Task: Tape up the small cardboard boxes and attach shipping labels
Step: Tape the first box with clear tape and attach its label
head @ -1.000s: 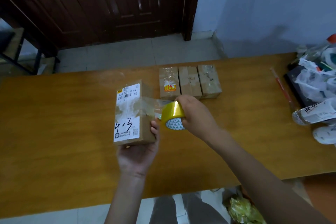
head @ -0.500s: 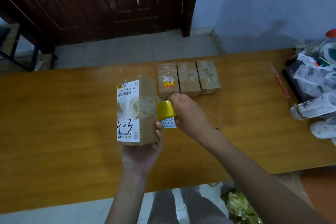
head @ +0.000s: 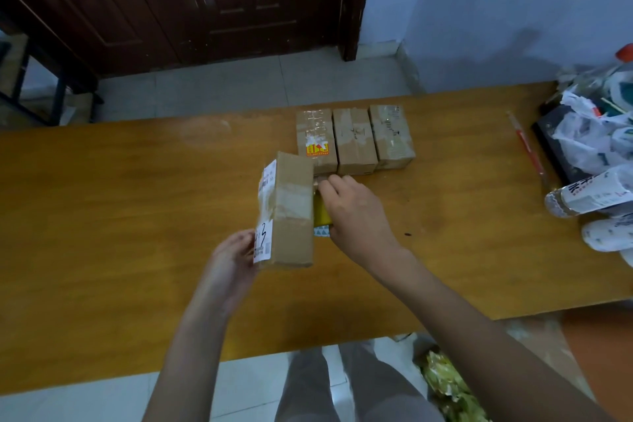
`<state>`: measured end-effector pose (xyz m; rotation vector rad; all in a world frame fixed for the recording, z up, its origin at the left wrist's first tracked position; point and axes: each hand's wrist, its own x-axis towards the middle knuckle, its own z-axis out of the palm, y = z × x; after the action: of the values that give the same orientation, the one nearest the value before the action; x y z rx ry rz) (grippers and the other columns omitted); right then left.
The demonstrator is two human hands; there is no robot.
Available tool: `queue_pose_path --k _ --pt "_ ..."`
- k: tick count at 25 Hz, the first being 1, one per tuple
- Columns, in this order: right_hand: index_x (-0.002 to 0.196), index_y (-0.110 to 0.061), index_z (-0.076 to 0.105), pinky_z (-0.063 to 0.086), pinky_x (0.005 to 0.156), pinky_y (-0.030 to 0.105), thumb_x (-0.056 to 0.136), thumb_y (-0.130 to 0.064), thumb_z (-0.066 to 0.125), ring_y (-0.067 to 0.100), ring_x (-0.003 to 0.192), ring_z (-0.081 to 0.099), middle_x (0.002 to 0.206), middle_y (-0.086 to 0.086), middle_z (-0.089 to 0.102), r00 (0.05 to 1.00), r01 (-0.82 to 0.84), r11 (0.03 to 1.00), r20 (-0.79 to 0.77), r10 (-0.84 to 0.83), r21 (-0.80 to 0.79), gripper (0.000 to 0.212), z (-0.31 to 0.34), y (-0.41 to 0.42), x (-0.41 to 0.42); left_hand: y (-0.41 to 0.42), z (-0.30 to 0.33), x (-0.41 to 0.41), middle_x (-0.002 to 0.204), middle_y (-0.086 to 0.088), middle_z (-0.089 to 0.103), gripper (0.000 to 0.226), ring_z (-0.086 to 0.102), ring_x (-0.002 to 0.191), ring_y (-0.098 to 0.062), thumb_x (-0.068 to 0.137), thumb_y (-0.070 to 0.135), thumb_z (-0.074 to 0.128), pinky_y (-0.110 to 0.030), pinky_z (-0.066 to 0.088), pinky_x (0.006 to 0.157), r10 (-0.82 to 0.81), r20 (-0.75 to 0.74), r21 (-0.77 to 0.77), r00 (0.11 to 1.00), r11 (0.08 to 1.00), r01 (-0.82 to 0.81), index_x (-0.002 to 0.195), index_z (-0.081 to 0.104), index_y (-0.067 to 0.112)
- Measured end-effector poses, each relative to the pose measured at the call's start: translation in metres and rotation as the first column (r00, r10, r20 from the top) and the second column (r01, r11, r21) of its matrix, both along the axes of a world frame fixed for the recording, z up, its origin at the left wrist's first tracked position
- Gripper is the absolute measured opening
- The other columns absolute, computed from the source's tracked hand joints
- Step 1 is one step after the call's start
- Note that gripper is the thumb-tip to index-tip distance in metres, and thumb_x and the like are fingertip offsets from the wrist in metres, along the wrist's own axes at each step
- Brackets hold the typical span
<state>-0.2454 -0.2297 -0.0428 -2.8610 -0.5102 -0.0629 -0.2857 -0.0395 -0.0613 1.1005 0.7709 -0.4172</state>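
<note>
My left hand (head: pixel 233 259) holds a small cardboard box (head: pixel 293 212) from below, above the wooden table (head: pixel 120 216). The box is turned so its brown side faces me, and its white shipping labels show on the left face. A band of clear tape crosses its middle. My right hand (head: pixel 352 212) grips a yellow tape roll (head: pixel 321 216) pressed against the box's right side; the roll is mostly hidden behind the box and my fingers.
Three taped cardboard boxes (head: pixel 354 140) lie side by side just behind my hands. A red pen (head: pixel 527 147) lies to the right. Plastic bags and bottles (head: pixel 596 154) crowd the table's right end. A dark wooden door stands beyond the table.
The box has been rotated so the labelled face now points left. My right hand has carried the tape roll round to the box's right side, close against it.
</note>
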Motion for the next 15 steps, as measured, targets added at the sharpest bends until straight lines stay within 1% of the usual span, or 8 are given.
queue_pose_path --k 3,4,6,7,8,10,13,15 --pt "0.099 -0.007 0.058 0.035 0.06 0.027 0.064 0.011 0.063 0.02 0.077 0.047 0.089 0.005 0.057 0.999 0.01 0.999 -0.045 -0.013 -0.047 0.039 -0.006 0.0 -0.004 0.024 0.014 0.003 0.113 -0.015 0.065 0.036 0.065 0.088 -0.023 0.095 0.042 0.05 -0.037 0.05 0.081 -0.098 0.04 0.212 0.994 0.973 0.088 0.102 0.06 0.008" --pt "0.096 -0.008 0.057 0.034 0.06 0.028 0.065 0.011 0.062 0.018 0.076 0.044 0.088 0.005 0.056 0.999 0.021 0.999 -0.047 -0.023 -0.045 0.037 -0.007 0.0 -0.006 0.022 0.022 0.003 0.123 -0.008 0.063 0.057 0.065 0.095 -0.021 0.081 0.061 0.06 -0.037 0.051 0.084 -0.238 0.034 0.329 0.971 0.92 0.214 0.111 0.057 0.012" --pt "0.096 -0.008 0.057 0.033 0.061 0.028 0.066 0.01 0.061 0.018 0.076 0.043 0.089 0.005 0.056 0.999 0.03 0.998 -0.044 -0.032 -0.046 0.036 -0.008 0.003 -0.008 0.0 0.038 -0.004 0.132 0.011 0.05 0.112 0.058 0.109 -0.015 0.047 0.086 0.065 -0.035 0.052 0.087 -0.533 -0.074 0.585 0.843 0.661 0.47 0.136 0.041 0.023" --pt "0.099 -0.008 0.057 0.035 0.063 0.028 0.067 0.008 0.062 0.02 0.079 0.045 0.092 0.006 0.057 0.999 0.023 0.998 -0.048 -0.026 -0.06 0.035 -0.008 0.005 -0.008 -0.015 0.038 -0.01 0.131 0.012 0.048 0.122 0.056 0.113 -0.016 0.044 0.085 0.067 -0.037 0.052 0.088 -0.62 -0.139 0.717 0.772 0.475 0.51 0.143 0.034 0.023" --pt "0.101 -0.008 0.058 0.034 0.065 0.028 0.069 0.005 0.063 0.021 0.082 0.048 0.094 0.006 0.057 0.999 0.013 0.997 -0.047 -0.017 -0.076 0.035 -0.007 0.006 -0.008 -0.029 0.033 -0.013 0.13 0.007 0.052 0.118 0.057 0.114 -0.021 0.05 0.076 0.072 -0.038 0.052 0.089 -0.644 -0.178 0.819 0.744 0.322 0.475 0.144 0.032 0.019" --pt "0.103 -0.007 0.058 0.031 0.068 0.029 0.069 0.002 0.065 0.024 0.085 0.051 0.096 0.008 0.058 0.999 -0.004 0.996 -0.047 -0.001 -0.094 0.035 -0.006 0.006 -0.006 -0.052 0.021 -0.012 0.123 -0.007 0.06 0.094 0.06 0.108 -0.028 0.066 0.052 0.08 -0.034 0.051 0.078 -0.573 -0.177 0.918 0.8 0.197 0.344 0.138 0.037 0.009" --pt "0.11 -0.009 0.058 0.038 0.073 0.03 0.069 -0.008 0.073 0.025 0.091 0.053 0.101 0.007 0.06 0.997 -0.049 0.996 -0.062 0.045 -0.07 0.044 -0.003 0.002 -0.001 -0.055 0.004 -0.012 0.104 -0.004 0.065 0.06 0.063 0.091 -0.023 0.075 0.038 0.08 -0.021 0.04 0.061 -0.441 -0.035 0.875 0.897 0.419 0.241 0.12 0.05 0.012" --pt "0.115 -0.011 0.058 0.046 0.079 0.034 0.065 -0.019 0.08 0.024 0.096 0.056 0.106 0.005 0.062 0.999 -0.008 1.0 -0.042 0.009 0.024 0.055 -0.002 -0.013 0.004 -0.042 -0.006 -0.013 0.096 0.005 0.064 0.053 0.063 0.088 -0.017 0.076 0.034 0.08 -0.018 0.041 0.061 -0.375 0.062 0.79 0.925 0.585 0.184 0.116 0.053 0.013"
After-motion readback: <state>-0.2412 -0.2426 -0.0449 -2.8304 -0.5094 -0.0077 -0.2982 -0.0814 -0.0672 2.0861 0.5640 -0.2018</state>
